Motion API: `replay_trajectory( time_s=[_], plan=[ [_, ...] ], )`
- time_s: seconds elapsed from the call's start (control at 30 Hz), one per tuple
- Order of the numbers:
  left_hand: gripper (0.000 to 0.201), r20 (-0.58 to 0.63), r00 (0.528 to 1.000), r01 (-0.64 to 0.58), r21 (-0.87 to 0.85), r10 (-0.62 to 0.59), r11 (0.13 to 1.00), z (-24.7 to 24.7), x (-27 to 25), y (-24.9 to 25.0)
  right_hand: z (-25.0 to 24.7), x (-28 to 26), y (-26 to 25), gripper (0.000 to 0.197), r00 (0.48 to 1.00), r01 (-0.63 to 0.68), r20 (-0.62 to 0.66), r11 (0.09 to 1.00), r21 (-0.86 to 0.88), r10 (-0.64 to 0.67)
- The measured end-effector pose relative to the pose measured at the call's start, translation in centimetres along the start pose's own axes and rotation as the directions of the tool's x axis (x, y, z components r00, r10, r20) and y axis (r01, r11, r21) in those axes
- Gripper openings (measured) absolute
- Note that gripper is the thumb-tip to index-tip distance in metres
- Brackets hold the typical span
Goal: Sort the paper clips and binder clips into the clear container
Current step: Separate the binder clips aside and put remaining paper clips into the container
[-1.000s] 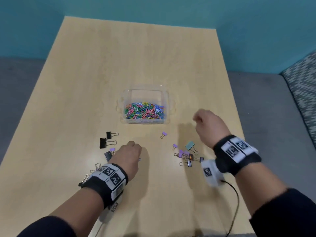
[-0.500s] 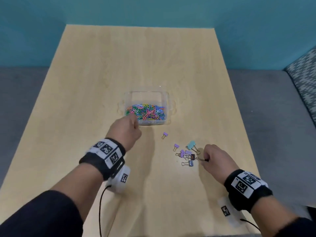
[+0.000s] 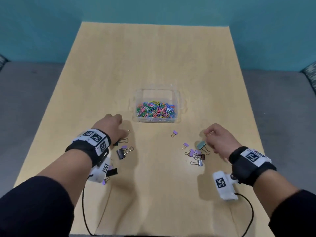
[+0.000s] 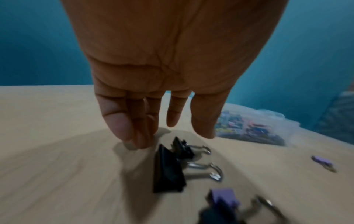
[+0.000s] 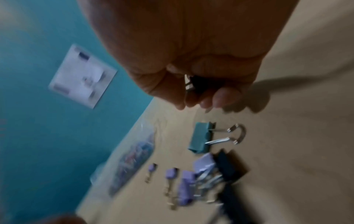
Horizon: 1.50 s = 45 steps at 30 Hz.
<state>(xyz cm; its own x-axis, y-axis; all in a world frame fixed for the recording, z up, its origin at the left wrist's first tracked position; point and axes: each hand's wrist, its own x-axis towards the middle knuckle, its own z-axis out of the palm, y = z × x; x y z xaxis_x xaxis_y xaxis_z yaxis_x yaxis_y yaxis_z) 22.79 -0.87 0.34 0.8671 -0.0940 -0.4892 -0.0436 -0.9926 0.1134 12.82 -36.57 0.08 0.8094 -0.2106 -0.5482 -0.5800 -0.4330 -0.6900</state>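
Observation:
The clear container (image 3: pixel 177 100) holds a heap of coloured paper clips (image 3: pixel 155 109). My left hand (image 3: pixel 122 131) hangs open with straight fingers (image 4: pixel 122 125) just above two black binder clips (image 4: pixel 168 169), holding nothing. More black binder clips (image 3: pixel 121 153) lie beside that wrist. My right hand (image 3: pixel 209 133) is curled, and in the right wrist view its fingers pinch a small dark binder clip (image 5: pixel 199 84). Below it lie a teal binder clip (image 3: pixel 201 144) and a cluster of small purple and dark clips (image 3: pixel 196 153). One purple clip (image 3: pixel 174 133) lies alone in front of the container.
The wooden table (image 3: pixel 153 57) stretches bare behind the container, with a teal wall beyond and grey floor on both sides. Black cables (image 3: pixel 83 211) trail from my wrist cameras over the near table edge.
My left hand has drawn back from the container to the black clips on the left and is open. My right hand has lifted off the right cluster with a small dark clip.

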Motion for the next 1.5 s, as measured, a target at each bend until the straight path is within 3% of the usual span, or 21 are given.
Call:
replay_trajectory(
  time_s=[0.07, 0.13, 0.3, 0.4, 0.47, 0.53, 0.6, 0.63, 0.67, 0.73, 0.8, 0.93, 1.1, 1.2, 1.27, 1.33, 1.37, 1.4, 1.47, 1.5],
  plan=[
    [0.035, -0.016, 0.999, -0.033, 0.036, 0.034, 0.999, 0.9, 0.1, 0.8, 0.3, 0.0, -0.5, 0.028, 0.997, 0.076, 0.055, 0.911, -0.406, -0.058],
    [0.027, -0.044, 0.997, -0.063, 0.072, 0.066, 0.995, 1.7, 0.3, 1.7, 0.8, 0.1, -1.0, 0.039, 0.991, 0.131, 0.085, 0.788, -0.602, -0.1],
    [0.016, -0.077, 0.996, -0.039, -0.038, 0.036, 0.998, 2.6, 0.6, 2.1, 1.5, 0.8, -1.5, 0.026, 0.988, 0.154, 0.094, 0.75, -0.644, -0.122],
    [0.019, -0.117, 0.993, -0.027, -0.165, 0.007, 0.986, 2.4, 0.3, 1.7, 1.7, 0.9, -1.1, 0.02, 0.981, 0.183, 0.077, 0.713, -0.676, -0.179],
    [0.016, -0.16, 0.984, 0.025, -0.311, -0.078, 0.95, 1.9, -0.5, 1.0, 1.8, 1.0, -0.8, 0.013, 0.97, 0.213, 0.077, 0.654, -0.726, -0.231],
    [0.005, -0.162, 0.964, 0.092, -0.542, -0.211, 0.836, 1.5, -1.5, -0.4, 1.9, 0.9, -0.5, 0.009, 0.955, 0.238, 0.1, 0.518, -0.821, -0.281],
    [0.018, -0.121, 0.954, 0.113, -0.7, -0.273, 0.705, 1.4, -2.4, -2.0, 2.1, 0.6, -0.5, 0.026, 0.95, 0.232, 0.144, 0.317, -0.92, -0.276],
    [0.025, -0.116, 0.96, 0.103, -0.702, -0.256, 0.704, 1.5, -2.9, -2.6, 2.2, 0.4, -0.5, 0.038, 0.951, 0.231, 0.168, 0.235, -0.944, -0.259],
    [0.03, -0.13, 0.969, 0.076, -0.652, -0.21, 0.754, 1.7, -3.3, -3.1, 2.2, 0.1, -0.6, 0.046, 0.952, 0.232, 0.187, 0.178, -0.956, -0.241],
    [0.031, -0.17, 0.984, -0.019, -0.397, -0.053, 0.918, 2.1, -3.9, -3.5, 2.3, -0.4, -0.8, 0.055, 0.95, 0.24, 0.211, 0.109, -0.965, -0.231],
    [0.02, -0.153, 0.985, -0.099, -0.157, 0.074, 0.983, 2.7, -4.3, -3.1, 2.3, -0.5, -0.9, 0.057, 0.944, 0.251, 0.227, 0.076, -0.965, -0.239],
    [0.024, -0.001, 0.994, -0.109, -0.039, 0.109, 0.993, 3.4, -3.6, -1.5, 2.0, -0.3, -1.4, 0.058, 0.937, 0.276, 0.249, 0.082, -0.958, -0.243],
    [0.031, 0.063, 0.992, -0.102, -0.083, 0.107, 0.991, 3.4, -3.0, -0.3, 1.6, -0.4, -2.0, 0.065, 0.932, 0.296, 0.273, 0.065, -0.953, -0.238],
    [0.028, 0.05, 0.991, -0.122, -0.074, 0.126, 0.99, 3.3, -3.0, -0.2, 1.2, 0.0, -2.0, 0.057, 0.93, 0.292, 0.273, 0.042, -0.956, -0.246],
    [0.032, 0.041, 0.991, -0.125, -0.093, 0.129, 0.988, 3.2, -3.0, -0.2, 0.7, 0.7, -1.8, 0.044, 0.937, 0.268, 0.247, 0.055, -0.962, -0.248],
    [0.038, 0.022, 0.993, -0.108, -0.142, 0.112, 0.984, 3.2, -3.1, -0.1, -0.1, 1.7, -1.7, 0.034, 0.943, 0.256, 0.216, 0.135, -0.957, -0.252],
    [0.037, 0.014, 0.995, -0.092, -0.181, 0.096, 0.979, 3.1, -3.3, -0.2, -0.5, 2.4, -1.7, 0.029, 0.953, 0.222, 0.157, 0.242, -0.945, -0.258],
    [0.035, 0.011, 0.997, -0.068, -0.243, 0.073, 0.968, 3.1, -3.4, -0.3, -0.9, 3.3, -2.1, 0.026, 0.967, 0.165, 0.065, 0.41, -0.897, -0.248],
    [0.024, 0.028, 0.999, -0.018, -0.447, 0.034, 0.894, 2.4, -3.7, -0.6, -1.4, 4.8, -3.9, 0.026, 0.98, 0.053, -0.121, 0.79, -0.611, -0.159],
    [0.02, 0.018, 0.999, -0.021, -0.566, 0.038, 0.824, 1.6, -3.6, -0.7, -1.3, 5.6, -5.4, 0.027, 0.977, 0.046, -0.172, 0.91, -0.411, -0.127]
  ],
)
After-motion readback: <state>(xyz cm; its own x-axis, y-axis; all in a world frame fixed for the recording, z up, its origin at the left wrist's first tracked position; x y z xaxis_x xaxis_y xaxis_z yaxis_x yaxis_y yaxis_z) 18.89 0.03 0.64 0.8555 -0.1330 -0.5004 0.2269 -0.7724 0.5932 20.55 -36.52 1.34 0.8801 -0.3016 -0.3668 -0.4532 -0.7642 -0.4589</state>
